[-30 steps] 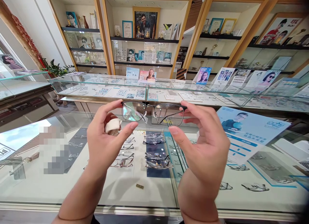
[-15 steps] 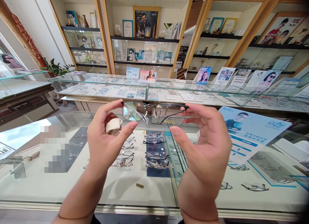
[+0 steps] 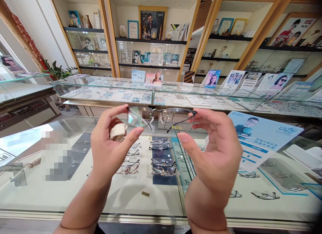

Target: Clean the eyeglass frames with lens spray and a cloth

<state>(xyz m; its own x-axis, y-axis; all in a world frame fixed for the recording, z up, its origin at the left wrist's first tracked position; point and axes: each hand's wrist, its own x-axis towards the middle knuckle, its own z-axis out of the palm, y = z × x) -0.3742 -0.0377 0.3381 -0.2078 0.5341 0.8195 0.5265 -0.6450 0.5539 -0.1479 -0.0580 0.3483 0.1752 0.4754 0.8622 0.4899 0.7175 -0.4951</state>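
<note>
I hold a pair of dark-framed glasses (image 3: 161,118) up at chest height over a glass counter. My left hand (image 3: 110,146) pinches the frame's left corner between thumb and forefinger, with a small cream-coloured wad (image 3: 118,131), perhaps a cloth, tucked in its palm. My right hand (image 3: 213,150) pinches the right corner in the same way. The lenses face away from me and the temples look folded behind them.
Below the hands a glass display counter (image 3: 141,197) holds rows of glasses (image 3: 161,160). A blue and white leaflet stand (image 3: 261,136) sits on the counter at right. A second glass counter (image 3: 156,93) and wooden wall shelves (image 3: 151,42) stand beyond.
The glasses and both hands have barely moved; the right end of the frame sits very slightly further right and lower than a second ago.
</note>
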